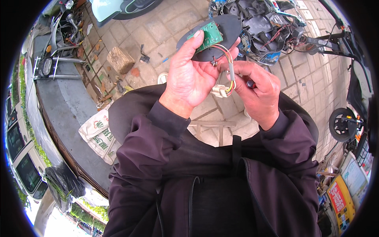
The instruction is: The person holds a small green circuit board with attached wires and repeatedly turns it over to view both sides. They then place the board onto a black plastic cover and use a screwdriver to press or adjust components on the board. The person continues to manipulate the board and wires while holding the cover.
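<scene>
In front of me my left hand grips a dark oval panel, its thumb across the green circuit board mounted on it. From the board a bundle of coloured wires in a grey sleeve curves down to a white plug connector, which hangs between my hands. My right hand is closed beside the wires, with thumb and forefinger pinched near the panel's lower edge. A small dark rounded end shows among its curled fingers; the rest of that object is hidden.
Beyond my hands lies a black plastic vehicle housing with loose wiring. A wood block sits on the paving at the left, near a grey board and a printed cloth bag. A wheel stands at the right.
</scene>
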Demonstrator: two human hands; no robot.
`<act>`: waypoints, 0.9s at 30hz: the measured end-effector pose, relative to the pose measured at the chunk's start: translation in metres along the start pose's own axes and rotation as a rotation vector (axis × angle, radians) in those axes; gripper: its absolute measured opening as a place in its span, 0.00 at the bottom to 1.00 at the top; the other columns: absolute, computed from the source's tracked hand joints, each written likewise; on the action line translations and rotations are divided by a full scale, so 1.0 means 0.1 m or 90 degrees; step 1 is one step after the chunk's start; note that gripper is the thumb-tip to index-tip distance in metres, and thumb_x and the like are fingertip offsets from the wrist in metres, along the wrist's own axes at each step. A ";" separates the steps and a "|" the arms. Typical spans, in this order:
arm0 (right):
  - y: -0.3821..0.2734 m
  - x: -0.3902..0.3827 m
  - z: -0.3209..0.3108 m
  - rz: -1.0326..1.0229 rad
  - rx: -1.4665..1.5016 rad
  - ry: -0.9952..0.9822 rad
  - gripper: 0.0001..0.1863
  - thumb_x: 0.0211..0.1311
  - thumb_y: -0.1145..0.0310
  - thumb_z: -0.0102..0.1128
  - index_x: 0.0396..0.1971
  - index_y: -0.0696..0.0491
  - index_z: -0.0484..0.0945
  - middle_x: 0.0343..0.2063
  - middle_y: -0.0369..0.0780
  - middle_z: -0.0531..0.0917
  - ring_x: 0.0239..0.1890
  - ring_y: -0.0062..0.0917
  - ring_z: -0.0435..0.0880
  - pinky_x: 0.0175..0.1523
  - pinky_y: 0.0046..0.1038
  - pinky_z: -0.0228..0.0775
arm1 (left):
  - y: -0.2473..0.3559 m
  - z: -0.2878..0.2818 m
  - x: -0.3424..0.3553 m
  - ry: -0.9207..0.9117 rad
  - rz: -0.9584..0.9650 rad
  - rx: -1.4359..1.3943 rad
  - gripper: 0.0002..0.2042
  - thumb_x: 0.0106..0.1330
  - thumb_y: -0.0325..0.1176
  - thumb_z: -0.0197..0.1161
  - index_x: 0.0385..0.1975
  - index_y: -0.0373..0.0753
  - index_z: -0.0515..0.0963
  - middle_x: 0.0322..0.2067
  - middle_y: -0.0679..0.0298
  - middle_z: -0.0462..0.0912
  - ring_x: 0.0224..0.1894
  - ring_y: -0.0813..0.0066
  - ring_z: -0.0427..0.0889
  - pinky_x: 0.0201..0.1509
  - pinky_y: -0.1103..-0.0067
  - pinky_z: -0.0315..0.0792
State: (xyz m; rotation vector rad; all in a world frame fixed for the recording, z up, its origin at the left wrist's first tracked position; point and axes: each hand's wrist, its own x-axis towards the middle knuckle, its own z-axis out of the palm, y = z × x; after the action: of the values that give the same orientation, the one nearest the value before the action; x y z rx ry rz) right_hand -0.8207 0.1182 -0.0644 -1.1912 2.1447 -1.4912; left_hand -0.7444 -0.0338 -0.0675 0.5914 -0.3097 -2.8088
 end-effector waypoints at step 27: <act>0.00 -0.03 0.05 -0.106 -0.044 -0.059 0.10 0.54 0.83 0.68 0.36 0.58 0.81 0.37 0.42 0.87 0.29 0.26 0.84 0.30 0.24 0.72 | 0.00 0.01 -0.03 -0.027 -0.018 0.092 0.32 0.75 0.48 0.50 0.67 0.24 0.62 0.63 0.44 0.72 0.67 0.49 0.70 0.75 0.61 0.62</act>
State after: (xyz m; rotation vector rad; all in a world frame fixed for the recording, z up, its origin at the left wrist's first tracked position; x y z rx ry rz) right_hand -0.8155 0.1171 -0.0671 -1.4665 2.0954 -1.4050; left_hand -0.7419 -0.0324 -0.0652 0.5723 -0.5204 -2.8462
